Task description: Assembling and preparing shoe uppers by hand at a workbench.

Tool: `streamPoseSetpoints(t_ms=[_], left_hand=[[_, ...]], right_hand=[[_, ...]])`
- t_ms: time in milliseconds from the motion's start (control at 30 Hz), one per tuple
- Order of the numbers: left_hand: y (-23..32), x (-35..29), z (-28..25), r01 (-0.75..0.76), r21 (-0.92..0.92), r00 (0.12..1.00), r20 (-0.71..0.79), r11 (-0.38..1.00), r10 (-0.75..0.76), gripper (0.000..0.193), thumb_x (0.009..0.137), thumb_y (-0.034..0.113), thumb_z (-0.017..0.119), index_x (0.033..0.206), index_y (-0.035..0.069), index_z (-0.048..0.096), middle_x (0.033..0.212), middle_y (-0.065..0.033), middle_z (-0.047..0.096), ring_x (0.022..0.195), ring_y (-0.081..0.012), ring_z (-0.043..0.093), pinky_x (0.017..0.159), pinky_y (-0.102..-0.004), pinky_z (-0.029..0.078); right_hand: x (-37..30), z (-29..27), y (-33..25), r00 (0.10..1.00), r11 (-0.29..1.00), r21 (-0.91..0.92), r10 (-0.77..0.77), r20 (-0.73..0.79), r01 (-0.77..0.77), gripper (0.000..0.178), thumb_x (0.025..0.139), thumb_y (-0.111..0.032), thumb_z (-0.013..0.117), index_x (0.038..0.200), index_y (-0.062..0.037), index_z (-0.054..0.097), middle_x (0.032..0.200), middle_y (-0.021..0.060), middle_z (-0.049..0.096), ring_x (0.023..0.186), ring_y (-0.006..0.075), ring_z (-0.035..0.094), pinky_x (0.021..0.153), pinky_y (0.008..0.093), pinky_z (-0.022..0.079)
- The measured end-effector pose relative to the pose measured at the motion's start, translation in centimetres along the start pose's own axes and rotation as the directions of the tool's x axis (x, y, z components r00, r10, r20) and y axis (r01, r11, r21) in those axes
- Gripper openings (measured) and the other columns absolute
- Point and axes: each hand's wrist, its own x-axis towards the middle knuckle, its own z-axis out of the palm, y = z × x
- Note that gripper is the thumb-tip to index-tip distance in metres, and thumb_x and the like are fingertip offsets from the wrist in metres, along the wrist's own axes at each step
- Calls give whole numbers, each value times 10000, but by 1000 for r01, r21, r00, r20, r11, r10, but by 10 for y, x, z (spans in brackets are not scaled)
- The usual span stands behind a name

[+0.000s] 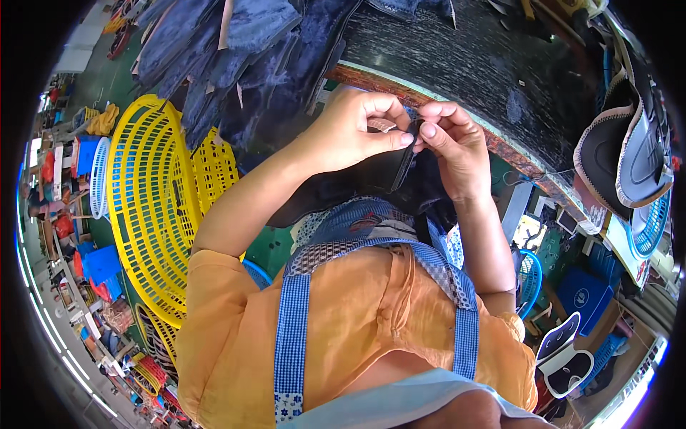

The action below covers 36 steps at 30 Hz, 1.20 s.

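Close to the table's front edge, my two hands come together over a dark, narrow strip-like piece (406, 161). It hangs down from between the fingertips, and I cannot make out its exact kind. My left hand (357, 129) pinches its upper end between thumb and fingers. A tan, ribbed band (381, 125) shows at a finger of that hand. From the other side, my right hand (455, 146) closes thumb and forefinger on the same upper end. Below them, dark material (357, 179) lies over my lap, above the blue patterned apron (371, 222).
Dark blue-grey cut pieces (250, 36) are heaped at the far left. The black, worn tabletop (457, 61) stretches ahead. A large yellow perforated basket (146, 214) stands at my left. Grey-and-black stitched pieces (618, 150) hang at the right, above a blue basket (650, 222).
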Motion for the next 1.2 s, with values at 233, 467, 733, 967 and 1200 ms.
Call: streamPoseSetpoints(t_ms=[233, 467, 733, 967, 1200], left_hand=[[-5, -3, 4, -85, -52, 993, -87, 995, 80, 197, 859, 105, 748, 1006, 6, 662, 910, -8, 661, 850, -62, 594, 754, -220, 468], [-9, -8, 7, -104, -78, 991, -98, 992, 96, 219, 866, 83, 737, 1051, -11, 666, 953, -36, 677, 894, -90, 624, 817, -253, 501], [-14, -7, 9, -141, -136, 982, -143, 981, 122, 152, 873, 98, 732, 977, -12, 725, 925, -71, 736, 852, -102, 684, 793, -238, 529], [-25, -2, 7, -100, -44, 988, -124, 994, 94, 107, 853, 91, 756, 915, 10, 726, 862, -15, 711, 796, -59, 609, 743, -214, 471], [-25, 4, 17, -138, 10, 989, -61, 990, 138, 152, 861, 124, 748, 932, -7, 721, 863, -49, 721, 826, -87, 651, 788, -241, 508]], right_hand=[[-4, 6, 4, 996, 989, 135, 71, -50, -63, 297, 878, -50, 710, 1137, -3, 574, 863, 48, 660, 750, 126, 641, 709, 267, 541], [-9, 1, 5, 987, 977, 162, 149, -56, -139, 207, 910, -83, 678, 1097, -30, 607, 959, 27, 656, 826, 105, 639, 759, 250, 541], [-14, -6, -3, 1000, 990, -139, 26, 10, -25, 186, 928, -80, 651, 1089, 5, 613, 962, 79, 683, 869, 142, 659, 780, 271, 543], [-85, -101, -25, 918, 22, -927, 134, 373, 374, 515, 665, -6, 709, 1170, -78, 645, 1324, 140, 558, 1233, 349, 510, 1020, 457, 439], [-86, -140, 0, 894, -39, -905, 176, 411, 424, 600, 672, 23, 638, 1251, -133, 606, 1419, 128, 478, 1320, 357, 431, 1075, 483, 389]])
